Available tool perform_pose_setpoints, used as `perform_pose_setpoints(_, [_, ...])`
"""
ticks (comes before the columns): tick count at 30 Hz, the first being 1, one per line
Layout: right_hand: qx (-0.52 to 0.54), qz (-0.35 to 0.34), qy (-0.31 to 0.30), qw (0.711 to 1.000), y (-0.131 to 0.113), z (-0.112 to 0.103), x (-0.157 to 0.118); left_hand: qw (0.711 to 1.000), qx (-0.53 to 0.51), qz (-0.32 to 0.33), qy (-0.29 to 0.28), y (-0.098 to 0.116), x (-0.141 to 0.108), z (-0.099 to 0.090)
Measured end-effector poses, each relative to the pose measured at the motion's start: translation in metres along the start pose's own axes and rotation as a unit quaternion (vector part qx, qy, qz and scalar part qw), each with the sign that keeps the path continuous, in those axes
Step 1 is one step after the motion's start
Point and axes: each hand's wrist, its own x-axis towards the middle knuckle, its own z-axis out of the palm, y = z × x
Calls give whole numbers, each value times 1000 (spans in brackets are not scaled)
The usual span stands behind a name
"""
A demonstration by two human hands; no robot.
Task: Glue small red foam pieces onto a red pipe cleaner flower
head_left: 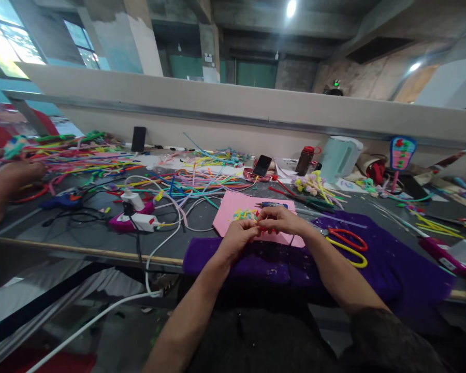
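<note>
My left hand and my right hand meet over a pink sheet, thumbs and fingertips pinched together. A trace of red shows at the fingertips, but what they hold is too small and covered to name. Beside my left fingers, a pile of small yellow and pale green pieces lies on the sheet. Just behind my right hand is a blue pen-like tool. Scissors with one red and one yellow handle rest to the right of my right wrist, on a purple cloth.
Many coloured pipe cleaners spread across the back and left. A white cable and a power strip lie left. Pliers, a bottle and a pale green jug stand behind. Another person's hand is far left.
</note>
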Motion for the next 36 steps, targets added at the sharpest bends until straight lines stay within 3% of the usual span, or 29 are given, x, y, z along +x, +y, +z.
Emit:
perform_pose_setpoints(9, [-45,12,12,999,7,0,2,991,121,35,35,-9,3,3])
perform_pose_setpoints(17, [-45,113,50,991,12,9,8,953,268,120,78,-15,2,2])
perform_pose_setpoints(26, [-2,120,55,991,22,11,12,935,319,123,92,-12,0,4])
perform_pose_setpoints(36, [-21,101,58,993,22,13,13,940,312,109,82,-10,0,3])
